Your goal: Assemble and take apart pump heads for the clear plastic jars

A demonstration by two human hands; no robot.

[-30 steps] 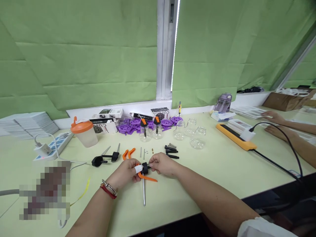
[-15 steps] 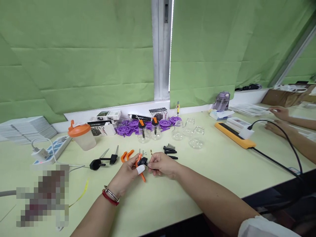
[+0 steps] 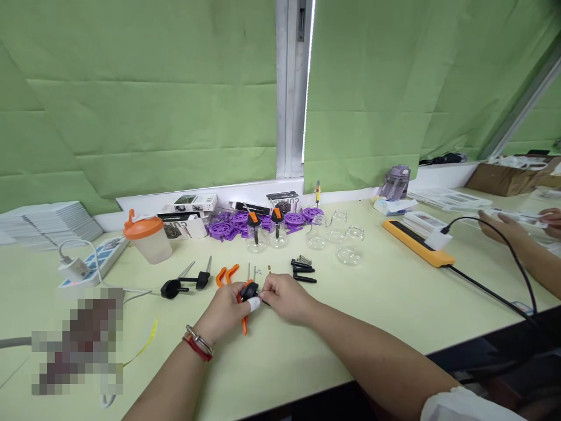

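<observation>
My left hand [image 3: 225, 311], with a white-taped fingertip and bracelets at the wrist, grips a small black and orange part [image 3: 248, 292] just above the pale green table [image 3: 394, 304]. An orange lever of that part hangs below my fingers. My right hand [image 3: 284, 297] pinches the same part from the right side; what sits between its fingertips is too small to make out. Just beyond my hands lie loose orange levers [image 3: 227, 273], metal pins [image 3: 249, 271] and black pieces [image 3: 302, 270].
Behind stand clear glass jars [image 3: 346, 242], purple gear parts [image 3: 232, 224], small boxes [image 3: 193, 204] and an orange-lidded cup [image 3: 146, 237]. A power strip [image 3: 94, 260] lies left, an orange flat device [image 3: 416, 242] with a black cable right. Another person's hands [image 3: 504, 225] work at far right.
The long metal rod seen below the part a second ago is no longer visible. Both hands stay together on the part, turning it slightly. The other person's hands have lifted a strip.
</observation>
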